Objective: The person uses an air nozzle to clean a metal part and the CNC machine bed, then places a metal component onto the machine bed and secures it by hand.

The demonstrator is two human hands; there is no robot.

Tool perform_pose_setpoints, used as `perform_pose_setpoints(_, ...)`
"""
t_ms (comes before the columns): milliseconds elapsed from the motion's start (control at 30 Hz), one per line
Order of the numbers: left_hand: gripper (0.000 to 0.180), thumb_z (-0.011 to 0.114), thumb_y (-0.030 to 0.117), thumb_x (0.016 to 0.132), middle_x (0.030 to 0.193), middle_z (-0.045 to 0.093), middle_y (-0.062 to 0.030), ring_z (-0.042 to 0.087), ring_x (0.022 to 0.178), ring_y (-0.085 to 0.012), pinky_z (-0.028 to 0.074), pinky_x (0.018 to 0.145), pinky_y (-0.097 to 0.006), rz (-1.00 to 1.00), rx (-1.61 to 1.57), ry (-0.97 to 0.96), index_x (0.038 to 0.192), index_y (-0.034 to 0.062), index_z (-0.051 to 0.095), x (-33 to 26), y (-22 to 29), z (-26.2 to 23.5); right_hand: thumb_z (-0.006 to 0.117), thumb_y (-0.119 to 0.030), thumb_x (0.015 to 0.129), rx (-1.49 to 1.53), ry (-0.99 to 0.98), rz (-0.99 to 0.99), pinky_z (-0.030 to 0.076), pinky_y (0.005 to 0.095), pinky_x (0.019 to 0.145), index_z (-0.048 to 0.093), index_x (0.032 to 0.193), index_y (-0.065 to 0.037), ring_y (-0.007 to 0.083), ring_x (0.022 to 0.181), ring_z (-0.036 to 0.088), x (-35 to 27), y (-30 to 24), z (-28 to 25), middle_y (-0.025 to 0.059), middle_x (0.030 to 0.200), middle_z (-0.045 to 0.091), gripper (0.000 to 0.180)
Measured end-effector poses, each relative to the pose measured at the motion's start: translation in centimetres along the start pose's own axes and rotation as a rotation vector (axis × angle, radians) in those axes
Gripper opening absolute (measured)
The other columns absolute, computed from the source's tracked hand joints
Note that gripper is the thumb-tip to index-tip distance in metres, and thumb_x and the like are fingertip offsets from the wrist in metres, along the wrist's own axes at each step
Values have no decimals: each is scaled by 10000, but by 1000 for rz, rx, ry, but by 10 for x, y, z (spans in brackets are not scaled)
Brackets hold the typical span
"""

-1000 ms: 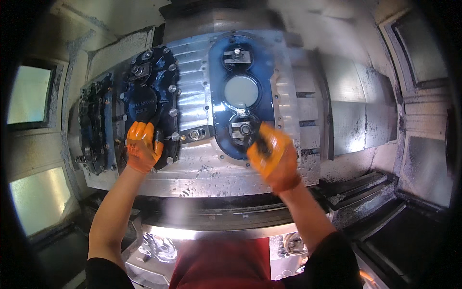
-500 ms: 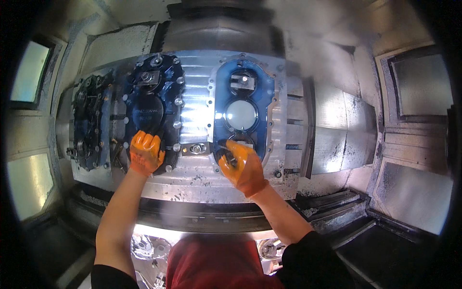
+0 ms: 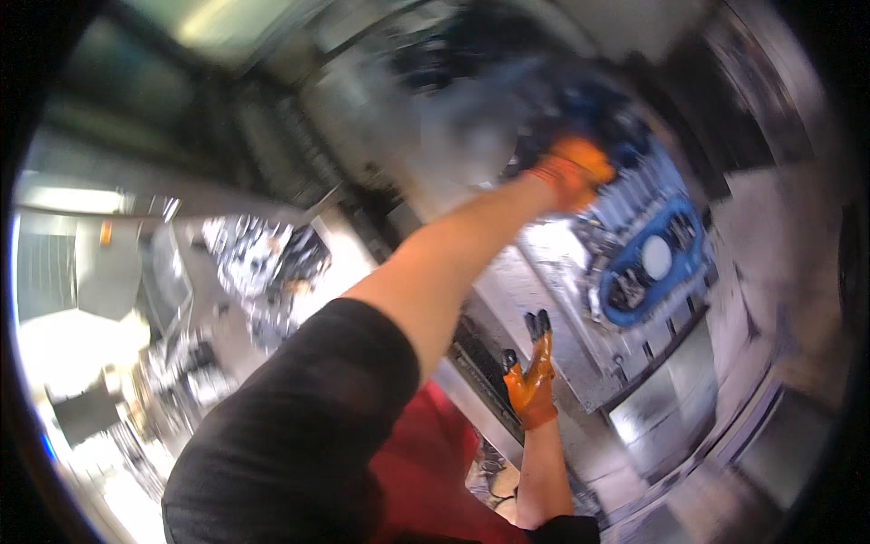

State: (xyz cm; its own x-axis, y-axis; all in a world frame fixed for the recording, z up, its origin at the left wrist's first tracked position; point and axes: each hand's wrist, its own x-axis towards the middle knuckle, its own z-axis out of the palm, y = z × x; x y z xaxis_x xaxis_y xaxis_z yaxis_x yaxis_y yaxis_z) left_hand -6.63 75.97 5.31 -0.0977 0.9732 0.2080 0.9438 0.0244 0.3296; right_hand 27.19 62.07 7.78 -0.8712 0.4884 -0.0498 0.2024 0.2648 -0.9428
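Orange-gloved right hand (image 3: 532,388), released, withdraws from blue metal oval (image 3: 678,272); orange-gloved left hand (image 3: 578,169), grip indiscernible, could slip under load.

Left hand (image 3: 578,172) blurred at dark casting (image 3: 603,118); right hand (image 3: 532,385) spread.

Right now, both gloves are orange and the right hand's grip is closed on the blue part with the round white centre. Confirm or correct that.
Not closed: the head view shows the right hand's grip open and apart from the blue part. Both gloves are orange, as stated.
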Motion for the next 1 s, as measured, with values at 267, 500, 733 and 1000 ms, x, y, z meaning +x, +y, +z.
perform_pose_setpoints(267,565,718,244,861,1335,628,-227,577,1277,-414,452,1113,-510,-215,-610,354,1342,-23,587,-425,120,40,672,-39,950,-224,-304,531,539,312,952,400,1533,-12,169,1115,650,-67,-34,131,104,1330,626,644)
perform_pose_setpoints(500,525,635,341,848,1220,704,-230,660,1188,-367,507,1015,-451,-1557,-640,-347,1297,72,666,-913,68,-45,718,-429,884,-553,-431,483,516,462,1018,563,1398,-8,403,1221,630,-122,-81,278,245,1321,655,682)
perform_pose_setpoints(733,172,616,191,879,758,604,-49,518,664,-166,458,600,-381,-2114,-765,562,954,41,650,-1200,49,-108,648,-536,877,-712,-360,670,445,469,1117,527,1437,-24,434,1310,557,-111,-96,349,286,1395,589,769)
perform_pose_setpoints(1000,97,677,174,922,770,601,8,534,620,-136,424,541,-300,-1894,-1069,597,1012,177,641,-1096,104,-81,680,-501,876,-701,16,514,441,447,1131,366,1536,14,429,1346,532,61,-68,276,313,1504,475,894)
